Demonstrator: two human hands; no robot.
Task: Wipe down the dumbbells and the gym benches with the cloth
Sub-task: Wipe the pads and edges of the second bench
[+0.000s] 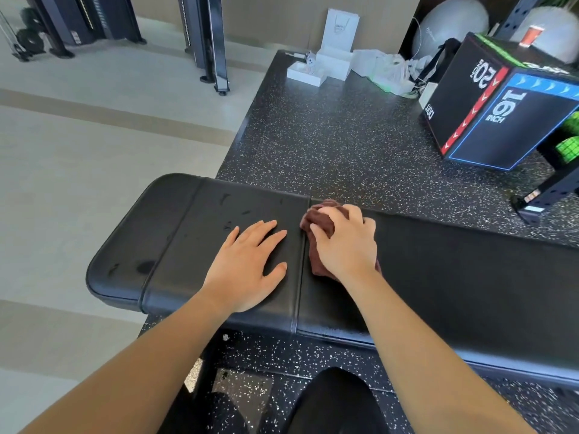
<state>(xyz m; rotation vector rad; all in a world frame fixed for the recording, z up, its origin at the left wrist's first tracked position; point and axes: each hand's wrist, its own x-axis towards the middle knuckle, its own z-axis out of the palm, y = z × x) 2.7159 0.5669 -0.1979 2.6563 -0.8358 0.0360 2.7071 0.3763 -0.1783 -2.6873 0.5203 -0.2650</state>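
Note:
A black padded gym bench (175,233) stretches across the middle of the view, with wet streaks on its left pad. My left hand (247,264) lies flat on that pad, fingers spread, holding nothing. My right hand (344,242) presses a crumpled dark red cloth (319,219) onto the bench right beside the seam between the two pads. Most of the cloth is hidden under my fingers. No dumbbells are in view.
A black plyo box (488,114) marked 16 and 20 inch stands at the right on the speckled rubber floor (329,136). White boxes and bags (332,61) lie at the back. Machine frames (213,42) stand on the pale floor at the left. Exercise balls (451,26) sit back right.

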